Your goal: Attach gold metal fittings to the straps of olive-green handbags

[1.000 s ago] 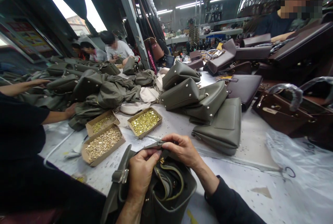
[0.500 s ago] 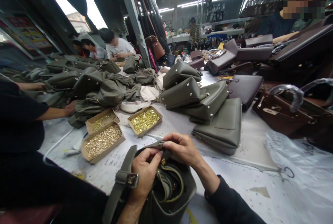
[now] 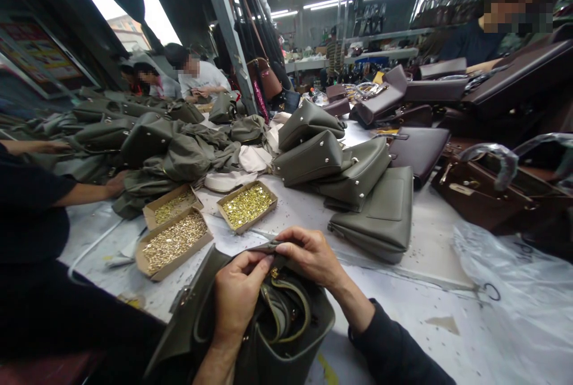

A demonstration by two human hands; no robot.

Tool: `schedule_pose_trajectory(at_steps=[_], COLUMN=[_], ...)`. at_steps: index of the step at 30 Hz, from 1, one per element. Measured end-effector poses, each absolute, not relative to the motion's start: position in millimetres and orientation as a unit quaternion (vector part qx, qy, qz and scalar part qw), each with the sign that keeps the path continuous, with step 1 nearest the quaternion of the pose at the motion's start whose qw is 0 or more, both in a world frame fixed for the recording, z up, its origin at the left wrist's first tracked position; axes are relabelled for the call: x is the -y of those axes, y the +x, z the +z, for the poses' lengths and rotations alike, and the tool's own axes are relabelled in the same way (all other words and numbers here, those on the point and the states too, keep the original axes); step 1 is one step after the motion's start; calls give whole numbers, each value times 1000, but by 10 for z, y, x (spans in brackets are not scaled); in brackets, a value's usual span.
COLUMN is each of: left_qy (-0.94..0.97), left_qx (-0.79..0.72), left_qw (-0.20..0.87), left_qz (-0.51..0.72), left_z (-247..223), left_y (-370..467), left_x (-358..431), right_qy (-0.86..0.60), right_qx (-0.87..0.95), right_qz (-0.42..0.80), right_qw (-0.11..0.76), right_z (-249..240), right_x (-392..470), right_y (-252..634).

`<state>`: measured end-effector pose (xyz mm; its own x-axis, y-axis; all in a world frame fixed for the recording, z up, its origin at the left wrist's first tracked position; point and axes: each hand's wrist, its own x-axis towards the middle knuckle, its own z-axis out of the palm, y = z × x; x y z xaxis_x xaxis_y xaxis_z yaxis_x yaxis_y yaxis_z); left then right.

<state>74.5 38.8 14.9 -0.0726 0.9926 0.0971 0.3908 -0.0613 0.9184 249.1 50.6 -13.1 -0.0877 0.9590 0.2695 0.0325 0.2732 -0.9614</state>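
An olive-green handbag (image 3: 295,349) stands in front of me with its mouth open upward. Gold zip edging and a paler lining show inside it. My left hand (image 3: 239,292) pinches the bag's upper edge between thumb and fingers. Close beside it, my right hand (image 3: 308,253) grips the same edge, thumb on top and fingers curled round. The fingertips nearly touch. Whether a small part sits between them is hidden. Left of my left wrist, a flap or side of the bag (image 3: 188,313) leans outward, with a blurred metal fitting on it.
Cardboard trays of small gold hardware, one (image 3: 246,206) just beyond the bag and another (image 3: 174,245) further left, stand on the white table (image 3: 430,307). Olive bags (image 3: 376,212) are stacked ahead, brown bags (image 3: 483,188) at right near clear plastic (image 3: 514,289). A co-worker's arm (image 3: 94,191) reaches in from the left.
The strap with the buckle by my left wrist has swung down and left, and the bag's flap shows there instead. Both hands keep their hold on the edge, shifted slightly left.
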Motion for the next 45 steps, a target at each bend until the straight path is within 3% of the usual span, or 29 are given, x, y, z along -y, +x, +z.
schedule_pose_trajectory(at_steps=[16, 28, 39, 45], left_qy=[536, 571, 544, 591], left_qx=[-589, -581, -588, -577], left_qw=[433, 373, 425, 343], left_qz=[422, 443, 421, 446], left_z=[67, 86, 84, 106], left_y=[710, 752, 721, 762], left_x=[-416, -388, -402, -360], right_qy=[-415, -390, -406, -427], right_qx=[546, 475, 542, 594], right_qz=[477, 546, 480, 422], right_qw=[550, 569, 557, 536], right_z=[-167, -185, -144, -68], right_x=[-488, -504, -481, -455], right_y=[2417, 2375, 2407, 2458])
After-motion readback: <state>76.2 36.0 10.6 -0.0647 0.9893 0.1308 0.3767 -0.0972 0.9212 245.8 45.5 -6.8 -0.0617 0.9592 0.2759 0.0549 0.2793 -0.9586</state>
